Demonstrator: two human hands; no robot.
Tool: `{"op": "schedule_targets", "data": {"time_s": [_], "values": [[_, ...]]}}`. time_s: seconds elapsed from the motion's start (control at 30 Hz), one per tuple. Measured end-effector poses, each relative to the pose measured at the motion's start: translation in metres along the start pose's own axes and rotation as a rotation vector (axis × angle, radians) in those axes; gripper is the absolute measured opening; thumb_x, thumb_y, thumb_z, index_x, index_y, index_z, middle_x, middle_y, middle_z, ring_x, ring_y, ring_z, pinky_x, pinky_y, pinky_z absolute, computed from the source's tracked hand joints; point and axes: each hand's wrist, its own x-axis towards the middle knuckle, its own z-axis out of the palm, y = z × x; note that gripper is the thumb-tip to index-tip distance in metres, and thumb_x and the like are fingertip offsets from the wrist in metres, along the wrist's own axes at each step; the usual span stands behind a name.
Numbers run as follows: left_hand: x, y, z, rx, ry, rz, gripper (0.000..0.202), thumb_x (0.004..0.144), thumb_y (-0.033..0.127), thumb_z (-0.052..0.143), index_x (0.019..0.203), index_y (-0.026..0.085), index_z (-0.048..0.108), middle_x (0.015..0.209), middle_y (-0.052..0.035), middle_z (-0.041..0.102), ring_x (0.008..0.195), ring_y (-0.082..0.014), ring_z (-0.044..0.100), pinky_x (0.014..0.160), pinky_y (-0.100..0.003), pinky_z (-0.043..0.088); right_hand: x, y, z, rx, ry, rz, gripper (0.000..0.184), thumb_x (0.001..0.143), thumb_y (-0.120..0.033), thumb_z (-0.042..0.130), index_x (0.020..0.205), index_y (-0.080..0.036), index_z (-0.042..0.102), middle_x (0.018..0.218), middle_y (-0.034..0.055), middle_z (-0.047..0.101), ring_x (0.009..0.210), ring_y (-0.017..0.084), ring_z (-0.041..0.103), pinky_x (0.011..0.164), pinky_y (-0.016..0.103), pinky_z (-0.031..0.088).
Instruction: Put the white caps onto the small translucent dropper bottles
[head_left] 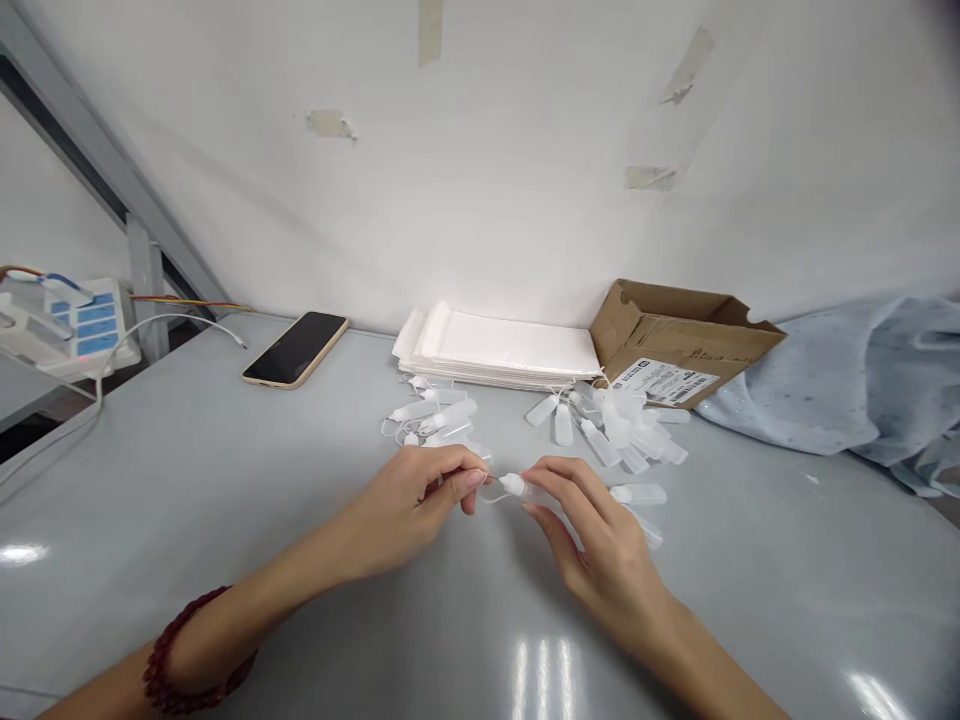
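Observation:
My right hand (600, 530) holds a small translucent squeeze bottle (517, 486) between thumb and fingers, its white nozzle end tilted toward the left. A thin needle-like tip runs from the nozzle to the fingers of my left hand (427, 500). Those fingers are pinched at the bottle's tethered cap, which they mostly hide. The white strap loops below, between both hands. Just beyond my left hand lies a group of similar bottles (450, 415). To the right of my right hand are two more bottles (639, 494), partly covered by it.
Farther back is a larger pile of bottles (626, 425), beside an open cardboard box (686, 345). A stack of white padded envelopes (517, 345) rests against the wall. At left are a phone (296, 348), a white cable (101, 375) and a power strip (97, 325). Grey-blue cloth (832, 370) lies at right.

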Motion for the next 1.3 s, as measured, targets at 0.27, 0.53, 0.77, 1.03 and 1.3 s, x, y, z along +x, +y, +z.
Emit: {"op": "schedule_targets", "data": {"time_s": [0.27,0.53,0.77,1.03,1.3], "values": [[0.0018,-0.0013,-0.0011,-0.015,-0.014,-0.007,0.034,0.095,0.037,0.035,0.081,0.019,0.061,0.072,0.0011,0.058,0.065,-0.0127,0.049,0.058,-0.024,0.036,0.0005,-0.0012,-0.0002,-0.010,-0.016,-0.001,0.030,0.087,-0.002,0.046,0.113,-0.017,0.051,0.099,0.0116,0.057,0.083,0.018,0.062,0.064,0.028,0.055],[-0.0004,-0.0008,-0.0010,0.001,-0.036,-0.029,0.035,0.095,0.039,0.036,0.085,0.019,0.063,0.070,0.0013,0.057,0.060,-0.0117,0.046,0.054,-0.025,0.034,0.0009,-0.0009,-0.0030,-0.022,-0.021,0.011,0.030,0.088,-0.005,0.046,0.114,-0.018,0.050,0.101,0.0111,0.057,0.083,0.018,0.062,0.063,0.028,0.055],[0.0007,-0.0013,-0.0024,-0.014,-0.013,-0.034,0.035,0.095,0.039,0.037,0.082,0.019,0.062,0.072,0.0012,0.060,0.068,-0.0135,0.053,0.059,-0.024,0.038,-0.0002,-0.0029,-0.0022,-0.011,-0.056,-0.004,0.029,0.087,-0.003,0.047,0.113,-0.015,0.052,0.101,0.0123,0.057,0.082,0.018,0.062,0.062,0.028,0.054],[0.0023,-0.0034,-0.0005,-0.023,-0.019,-0.038,0.035,0.094,0.039,0.037,0.081,0.019,0.063,0.072,0.0014,0.059,0.068,-0.0130,0.053,0.059,-0.024,0.039,0.0000,-0.0028,-0.0021,0.000,-0.046,-0.007,0.029,0.087,-0.004,0.048,0.114,-0.014,0.051,0.100,0.0122,0.057,0.083,0.018,0.062,0.063,0.028,0.054],[0.0013,-0.0049,-0.0007,-0.027,-0.015,-0.025,0.034,0.095,0.038,0.037,0.082,0.018,0.063,0.071,0.0017,0.058,0.066,-0.0121,0.051,0.058,-0.023,0.038,-0.0002,0.0001,-0.0003,-0.013,-0.026,-0.016,0.028,0.087,-0.004,0.050,0.113,-0.013,0.052,0.100,0.0123,0.057,0.082,0.018,0.061,0.063,0.028,0.054]]}}
